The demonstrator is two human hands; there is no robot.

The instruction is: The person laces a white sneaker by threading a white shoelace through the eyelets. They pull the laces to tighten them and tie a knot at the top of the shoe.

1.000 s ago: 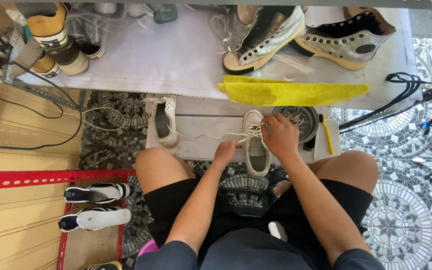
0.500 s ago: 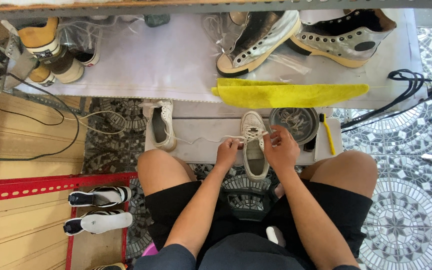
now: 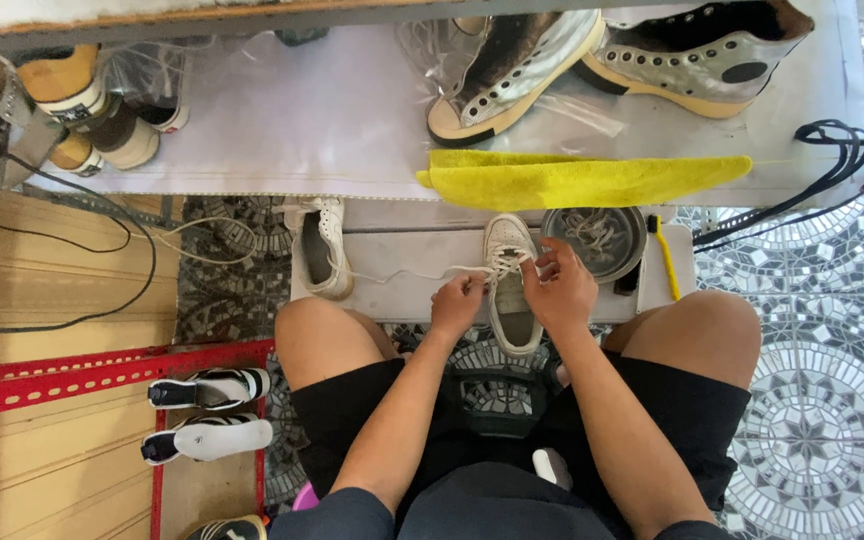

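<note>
A white sneaker (image 3: 511,300) stands toe-away on a low grey board (image 3: 402,285) between my knees. My left hand (image 3: 458,303) pinches its white lace (image 3: 402,273) at the left side of the eyelets. My right hand (image 3: 559,290) grips the lace on the right side of the shoe's tongue. A loose end of lace trails left toward a second white sneaker (image 3: 320,247), which lies at the board's left end. Fingers cover the upper eyelets.
A round metal bowl (image 3: 602,243) holding laces sits right of the shoe, with a yellow brush (image 3: 665,262) beside it. A yellow cloth (image 3: 577,178) and two silver high-top shoes (image 3: 704,55) lie on the white table. Black-and-white shoes (image 3: 207,413) sit on a red rack at left.
My right hand has come down from the toe to the eyelets. My left hand has drawn in closer to the shoe. The view has tilted slightly.
</note>
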